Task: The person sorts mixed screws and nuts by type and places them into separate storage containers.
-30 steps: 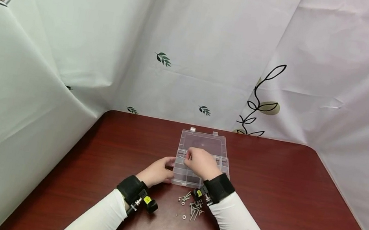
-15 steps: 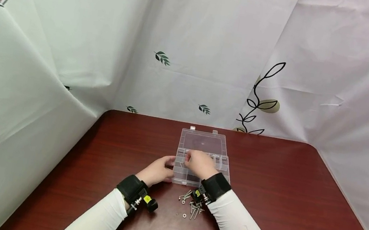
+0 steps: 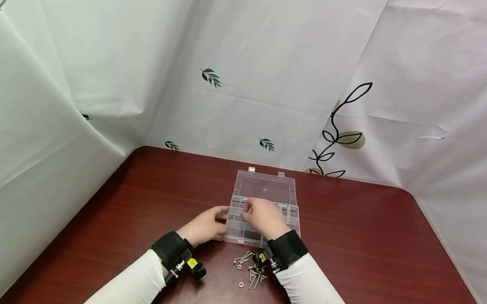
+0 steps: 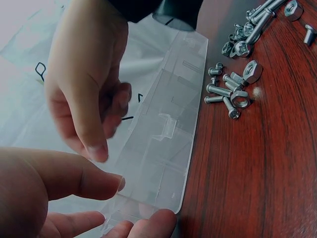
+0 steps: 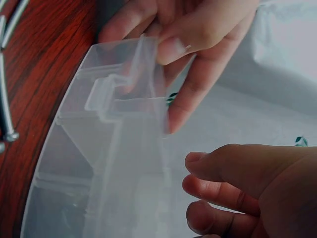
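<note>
A clear plastic compartment box [image 3: 235, 234] lies on the table with its lid [image 3: 266, 187] folded back. At the box's left side, my left hand [image 3: 204, 226] holds the wall, thumb by the rim and fingers around the outside. My right hand [image 3: 265, 218] hovers above the compartments. In the right wrist view, the right hand's thumb and fingers [image 5: 223, 166] are loosely bent, slightly apart, with nothing visible between them. A thin bright sliver near those fingertips in the head view is too small to identify. Loose screws and nuts [image 4: 228, 94] lie before the box.
The dark red tabletop [image 3: 366, 244] ends at a white printed curtain [image 3: 240, 109] behind and at both sides. More screws [image 4: 252, 29] and a washer-like ring [image 3: 241, 284] lie close to the right wrist camera [image 3: 261, 257].
My right hand has dipped slightly toward the near side of the box, and its fingertips look lower. My left hand keeps its place at the box. The head view has shifted slightly.
</note>
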The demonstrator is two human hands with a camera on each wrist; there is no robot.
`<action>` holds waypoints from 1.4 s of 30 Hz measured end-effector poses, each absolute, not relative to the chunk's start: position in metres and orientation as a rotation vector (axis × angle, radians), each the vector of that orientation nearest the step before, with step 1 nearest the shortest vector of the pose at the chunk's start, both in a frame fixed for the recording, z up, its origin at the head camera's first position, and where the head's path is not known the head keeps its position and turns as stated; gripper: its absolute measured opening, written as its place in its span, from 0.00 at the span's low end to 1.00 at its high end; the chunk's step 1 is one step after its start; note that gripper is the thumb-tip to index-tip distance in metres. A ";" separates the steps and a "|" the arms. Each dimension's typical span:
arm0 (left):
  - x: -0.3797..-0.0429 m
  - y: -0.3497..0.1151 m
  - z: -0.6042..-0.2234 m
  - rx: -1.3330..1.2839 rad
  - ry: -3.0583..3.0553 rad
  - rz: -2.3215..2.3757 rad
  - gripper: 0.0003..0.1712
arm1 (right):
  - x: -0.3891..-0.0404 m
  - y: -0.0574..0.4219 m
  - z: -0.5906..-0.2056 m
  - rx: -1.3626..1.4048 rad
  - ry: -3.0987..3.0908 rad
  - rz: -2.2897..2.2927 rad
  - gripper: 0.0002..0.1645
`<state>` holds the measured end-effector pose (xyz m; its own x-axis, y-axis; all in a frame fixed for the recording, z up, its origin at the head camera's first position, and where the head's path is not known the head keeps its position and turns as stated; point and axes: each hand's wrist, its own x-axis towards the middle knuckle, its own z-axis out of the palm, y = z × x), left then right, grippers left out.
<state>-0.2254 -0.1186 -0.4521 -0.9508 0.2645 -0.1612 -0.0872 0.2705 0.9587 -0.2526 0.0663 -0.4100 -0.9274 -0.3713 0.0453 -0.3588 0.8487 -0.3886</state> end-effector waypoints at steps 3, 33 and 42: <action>-0.225 -0.119 -0.451 0.158 2.258 1.728 0.42 | -0.246 0.070 -0.406 -0.638 3.012 -0.617 0.07; -0.224 -0.119 -0.446 0.139 2.272 1.719 0.41 | -0.169 0.121 -0.422 -1.423 2.752 -0.156 0.15; -0.223 -0.117 -0.447 0.141 2.267 1.740 0.42 | -0.168 0.124 -0.427 -1.452 2.753 -0.182 0.17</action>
<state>-0.2233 -0.1174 -0.4474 -0.9561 0.2449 -0.1610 -0.0922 0.2701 0.9584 -0.1682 0.1243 -0.4266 -0.5661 -0.8237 0.0334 -0.8209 0.5596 -0.1139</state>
